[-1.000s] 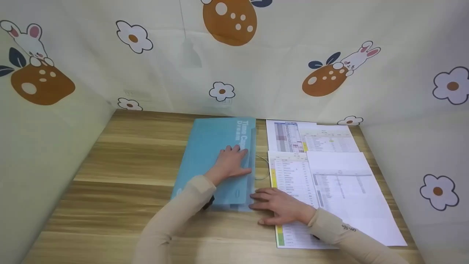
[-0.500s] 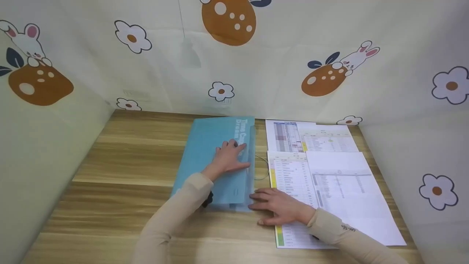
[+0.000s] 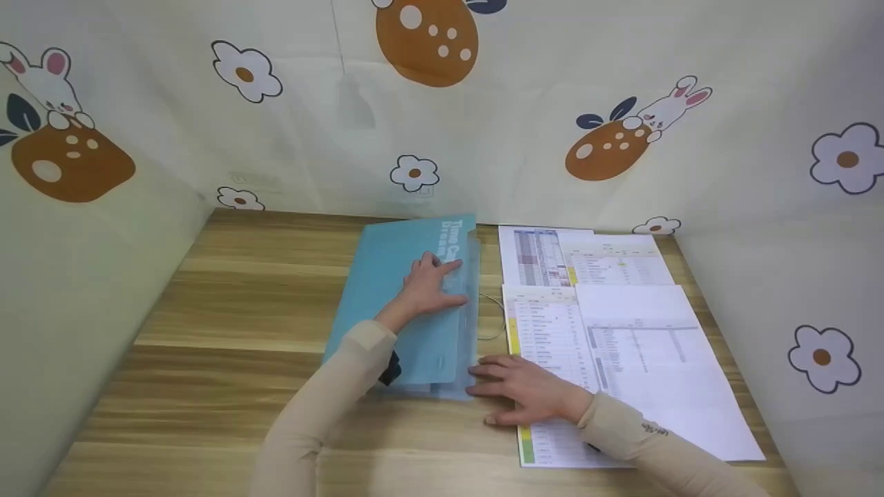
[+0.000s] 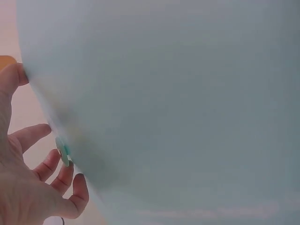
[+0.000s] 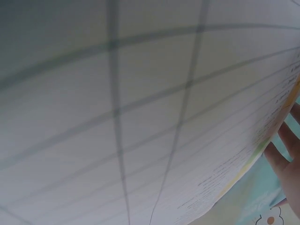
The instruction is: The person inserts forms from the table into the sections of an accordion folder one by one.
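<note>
A blue folder (image 3: 387,297) with white lettering lies on the wooden table. The left hand (image 3: 423,284) rests on its cover, thumb and fingers spread near the right edge. In the left wrist view, the left hand (image 4: 35,187) touches the edge of the translucent sheet (image 4: 178,112), with fingertips at a small teal button (image 4: 62,151). A clear strip (image 3: 469,331) shows beyond the cover's right edge. The right hand (image 3: 528,388) lies flat, fingertips on the folder's lower right corner. In the right wrist view, the right hand (image 5: 288,159) shows beside a printed sheet.
Several printed sheets (image 3: 649,386) lie right of the folder, partly under the right forearm. More sheets (image 3: 615,259) lie behind them. A thin cord (image 3: 494,336) loops out between folder and papers. A patterned curtain (image 3: 297,152) surrounds the table (image 3: 228,290).
The left hand has slid away from the body along the cover. The cover's right edge has shifted slightly left and its far corner has risen a little. The right hand has stayed put.
</note>
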A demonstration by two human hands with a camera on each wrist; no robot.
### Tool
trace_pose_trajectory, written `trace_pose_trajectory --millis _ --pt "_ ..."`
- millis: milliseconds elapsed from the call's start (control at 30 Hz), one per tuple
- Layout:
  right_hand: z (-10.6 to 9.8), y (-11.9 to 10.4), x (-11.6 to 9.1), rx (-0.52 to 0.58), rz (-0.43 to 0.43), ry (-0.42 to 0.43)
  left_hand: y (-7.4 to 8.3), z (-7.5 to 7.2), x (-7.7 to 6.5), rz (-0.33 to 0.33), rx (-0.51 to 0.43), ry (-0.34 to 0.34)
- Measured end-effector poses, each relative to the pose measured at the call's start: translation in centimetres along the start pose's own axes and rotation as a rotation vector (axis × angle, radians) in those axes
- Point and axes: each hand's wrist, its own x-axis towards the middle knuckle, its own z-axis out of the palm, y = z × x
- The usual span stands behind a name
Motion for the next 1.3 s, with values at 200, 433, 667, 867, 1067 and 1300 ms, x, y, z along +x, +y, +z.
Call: trace_pose_trajectory --millis 200,433,667,867,1067,1300 --pt "-0.1 -0.1 0.0 0.009 0.01 -0.016 -0.2 -0.7 0.0 0.028 -0.094 0.038" --pt "-0.1 -0.1 0.0 0.021 0.031 -0.03 -0.5 -1.8 0.0 0.029 -0.204 0.044" --pt "0.0 -0.1 -0.1 0.012 0.027 -0.021 -0.9 -2.6 0.2 0.001 -0.289 0.05" --pt "0.0 -0.2 0.0 0.02 0.03 -0.027 -1.3 -3.4 0.2 -0.013 -0.348 0.024" --pt "-0.2 -0.3 0.0 0.031 0.011 0.008 -1.7 -4.0 0.1 -0.012 -0.369 0.014" --pt "-0.2 -0.3 0.0 0.028 0.009 0.01 -2.0 -4.9 -0.2 -0.038 -0.427 0.018"
